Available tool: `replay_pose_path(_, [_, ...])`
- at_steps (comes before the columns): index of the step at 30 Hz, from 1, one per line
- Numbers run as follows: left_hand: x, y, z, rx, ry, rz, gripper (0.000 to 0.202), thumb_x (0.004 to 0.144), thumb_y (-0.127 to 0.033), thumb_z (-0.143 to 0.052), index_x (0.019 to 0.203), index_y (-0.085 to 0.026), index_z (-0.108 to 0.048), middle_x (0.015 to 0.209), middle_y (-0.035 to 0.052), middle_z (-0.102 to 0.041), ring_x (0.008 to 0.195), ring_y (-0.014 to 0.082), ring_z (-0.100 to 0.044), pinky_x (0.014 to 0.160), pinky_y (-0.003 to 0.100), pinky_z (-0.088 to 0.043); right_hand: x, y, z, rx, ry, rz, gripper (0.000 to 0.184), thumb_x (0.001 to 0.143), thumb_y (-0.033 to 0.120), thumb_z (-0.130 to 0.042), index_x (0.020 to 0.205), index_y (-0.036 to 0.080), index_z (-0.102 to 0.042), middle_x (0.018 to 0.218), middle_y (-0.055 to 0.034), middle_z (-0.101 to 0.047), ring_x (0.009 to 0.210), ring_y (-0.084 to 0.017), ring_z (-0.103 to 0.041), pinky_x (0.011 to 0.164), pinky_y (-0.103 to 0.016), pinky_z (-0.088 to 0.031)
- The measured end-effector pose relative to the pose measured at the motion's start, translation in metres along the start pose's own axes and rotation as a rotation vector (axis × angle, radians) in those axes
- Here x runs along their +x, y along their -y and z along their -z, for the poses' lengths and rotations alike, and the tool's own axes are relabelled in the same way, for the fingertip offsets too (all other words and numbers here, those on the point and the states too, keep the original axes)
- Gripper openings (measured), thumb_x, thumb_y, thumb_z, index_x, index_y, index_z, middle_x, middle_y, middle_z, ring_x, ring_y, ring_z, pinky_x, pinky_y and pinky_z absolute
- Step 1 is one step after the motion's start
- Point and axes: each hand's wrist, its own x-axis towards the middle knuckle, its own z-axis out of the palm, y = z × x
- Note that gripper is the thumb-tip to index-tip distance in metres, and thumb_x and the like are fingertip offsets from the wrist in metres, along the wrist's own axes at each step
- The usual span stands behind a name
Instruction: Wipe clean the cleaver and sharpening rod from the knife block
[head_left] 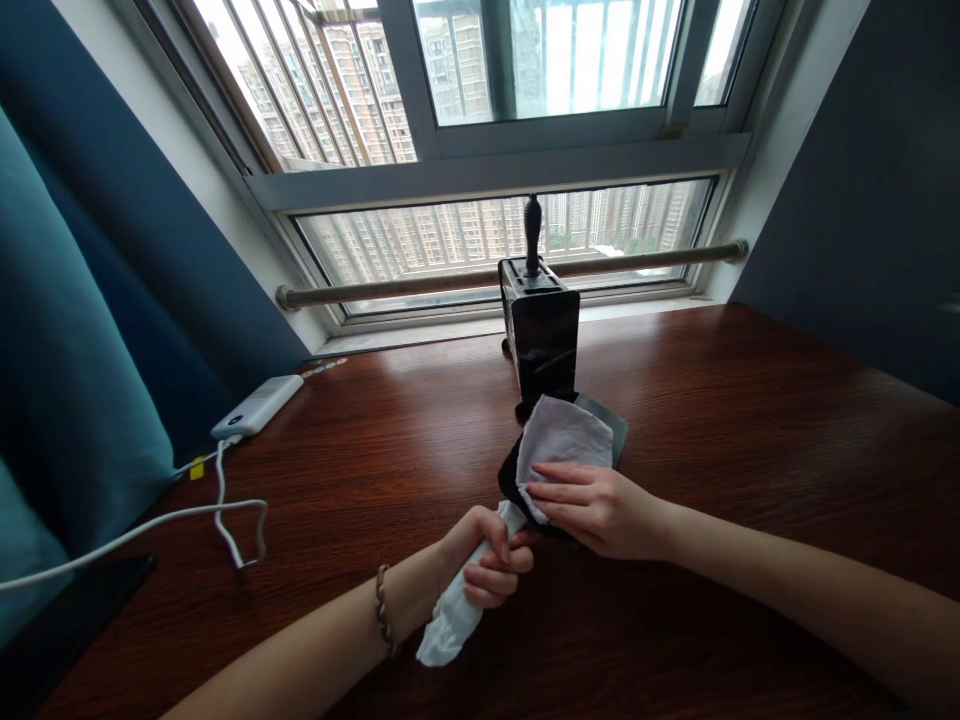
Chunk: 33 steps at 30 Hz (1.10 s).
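A white cloth [561, 436] lies over a flat dark object [609, 420] on the wooden table [750, 420]. One end of the cloth trails down toward me. My left hand [489, 560] is closed round that trailing end, with a bead bracelet on the wrist. My right hand [592, 505] rests on the cloth with its fingers stretched flat, pressing it down on the dark object.
A black box with an upright black handle [540, 320] stands just behind the cloth. A white power bank [257, 405] with a white cable [225, 510] lies at the left, near a dark phone [67, 620]. A teal curtain hangs at the left; a window and rail run along the back.
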Motion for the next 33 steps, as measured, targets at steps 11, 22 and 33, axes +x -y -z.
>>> replay_pose_path(11, [0.002, 0.004, 0.002, 0.049, 0.041, -0.024, 0.019, 0.057, -0.008, -0.038, 0.072, -0.018, -0.042, 0.043, -0.0059, -0.033, 0.024, 0.004, -0.01, 0.024, 0.013, -0.02, -0.017, -0.053, 0.015, -0.244, -0.044, -0.248, 0.033, 0.097, 0.015, -0.04, 0.126, 0.006, -0.053, 0.132, -0.0095, -0.046, 0.127, -0.024, -0.035, 0.108, -0.039, -0.037])
replay_pose_path(22, [0.002, 0.004, -0.002, 0.094, 0.033, 0.005, 0.02, 0.057, -0.006, -0.038, 0.073, -0.018, -0.043, 0.043, -0.0055, -0.034, 0.024, 0.0042, -0.011, 0.024, 0.013, -0.022, -0.03, -0.077, 0.019, -0.204, -0.092, -0.543, 0.035, 0.095, 0.013, -0.036, 0.127, 0.008, -0.048, 0.126, -0.0152, -0.048, 0.112, -0.027, -0.049, 0.096, -0.041, -0.043])
replay_pose_path(33, [0.004, 0.005, -0.002, 0.098, 0.01, -0.002, 0.021, 0.054, -0.006, -0.039, 0.071, -0.018, -0.042, 0.043, -0.0055, -0.033, 0.024, 0.0042, -0.011, 0.024, 0.013, -0.022, -0.045, -0.112, 0.041, 0.312, 0.028, -0.943, 0.043, 0.086, 0.048, -0.047, 0.069, 0.01, -0.056, 0.063, -0.0057, -0.051, 0.059, -0.017, -0.045, 0.053, -0.029, -0.028])
